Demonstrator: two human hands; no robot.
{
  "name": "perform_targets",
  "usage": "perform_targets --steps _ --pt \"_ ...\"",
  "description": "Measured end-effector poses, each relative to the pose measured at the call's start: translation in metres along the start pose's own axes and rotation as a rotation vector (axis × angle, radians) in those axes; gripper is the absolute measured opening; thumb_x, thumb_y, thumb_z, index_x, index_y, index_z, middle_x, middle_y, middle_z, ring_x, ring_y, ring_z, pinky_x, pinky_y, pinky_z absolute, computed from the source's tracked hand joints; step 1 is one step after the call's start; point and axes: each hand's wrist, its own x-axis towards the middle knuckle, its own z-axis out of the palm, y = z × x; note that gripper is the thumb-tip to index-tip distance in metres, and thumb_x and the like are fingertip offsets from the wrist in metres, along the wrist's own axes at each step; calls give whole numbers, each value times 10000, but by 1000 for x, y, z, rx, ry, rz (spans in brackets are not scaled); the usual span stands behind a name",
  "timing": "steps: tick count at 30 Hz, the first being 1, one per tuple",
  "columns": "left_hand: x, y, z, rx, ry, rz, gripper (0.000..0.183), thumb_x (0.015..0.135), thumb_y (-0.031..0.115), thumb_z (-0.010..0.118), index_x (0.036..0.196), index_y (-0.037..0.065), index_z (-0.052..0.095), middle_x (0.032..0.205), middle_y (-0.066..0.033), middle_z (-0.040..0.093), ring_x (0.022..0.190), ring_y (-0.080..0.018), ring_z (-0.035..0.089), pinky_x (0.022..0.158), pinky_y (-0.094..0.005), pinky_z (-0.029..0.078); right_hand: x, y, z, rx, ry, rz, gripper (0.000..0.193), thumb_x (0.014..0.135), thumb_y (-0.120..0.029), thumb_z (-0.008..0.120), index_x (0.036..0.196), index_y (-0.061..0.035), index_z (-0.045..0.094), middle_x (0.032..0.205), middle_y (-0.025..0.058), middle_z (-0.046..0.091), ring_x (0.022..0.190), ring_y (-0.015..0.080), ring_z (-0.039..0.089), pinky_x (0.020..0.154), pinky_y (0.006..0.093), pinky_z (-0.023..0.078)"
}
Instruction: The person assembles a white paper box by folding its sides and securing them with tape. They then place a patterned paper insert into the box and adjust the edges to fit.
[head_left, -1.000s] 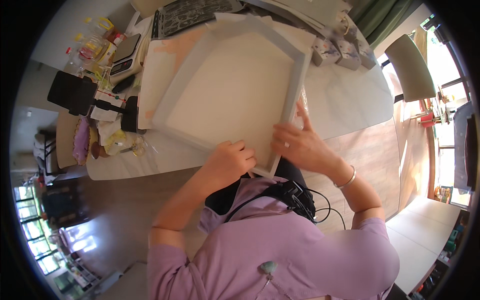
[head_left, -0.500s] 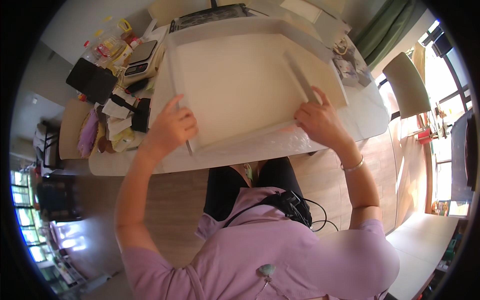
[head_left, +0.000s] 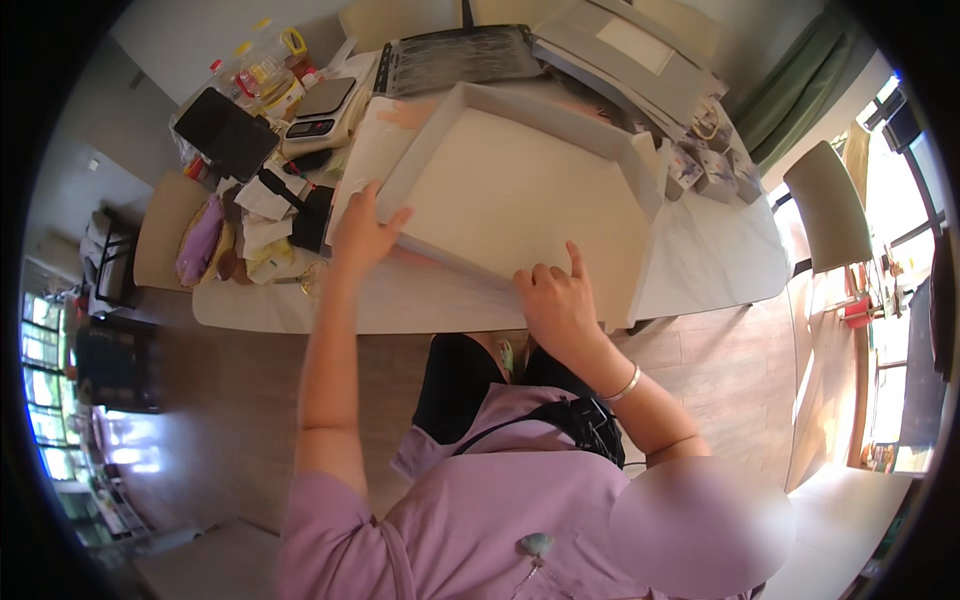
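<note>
A large shallow cardboard box [head_left: 510,190], grey on its walls and cream inside, lies turned at an angle on the table. Its far and near walls stand up, while the right side lies low and flat toward the table edge. My left hand [head_left: 366,232] grips the box's left corner, thumb over the wall and fingers along the outside. At the near wall, my right hand [head_left: 558,300] has its fingers curled on the rim and the index finger stretched out over the inside. Some fingertips are hidden behind the walls.
A kitchen scale [head_left: 322,108], a black tablet-like panel [head_left: 226,134], plastic bottles [head_left: 265,70] and papers crowd the table's left. Behind the box stand a dark ribbed tray [head_left: 458,60] and stacked grey box pieces [head_left: 625,55]. Small patterned boxes [head_left: 715,175] sit at the right.
The box has turned clockwise and its raised strip near my right hand no longer stands up. My right hand has moved left and nearer; my left hand has moved slightly right.
</note>
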Motion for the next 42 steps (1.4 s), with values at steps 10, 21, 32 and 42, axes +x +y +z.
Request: perform_targets --steps 10,21,32,42 --pt "-76 82 0 -80 -279 772 372 738 220 808 1092 157 713 1116 -2 678 1125 -210 608 1124 -525 338 9 -11 -30 274 -180 -69 315 813 -230 756 1075 -72 682 890 72 651 930 260 666 1196 616 269" --pt "-45 81 -10 -54 -123 996 194 663 49 738 837 110 678 850 12 667 860 -203 629 895 -354 482 -65 154 -90 289 101 532 511 812 97 631 1291 -81 621 1303 137 617 1139 361 639 912 421 543" --pt "-11 42 -30 99 -342 1019 238 652 -60 717 806 115 673 844 30 671 995 -198 643 1155 -490 389 -64 171 -37 484 3 410 837 702 91 758 1461 -150 501 1441 171 513 1289 384 550 1027 438 500" --pt "11 5 -26 134 -38 718 284 746 -63 669 955 112 747 1251 -59 650 1214 -269 590 1141 -492 396 -69 102 -60 603 -171 296 640 670 -159 896 1246 -117 621 1069 122 660 929 382 643 802 438 544"
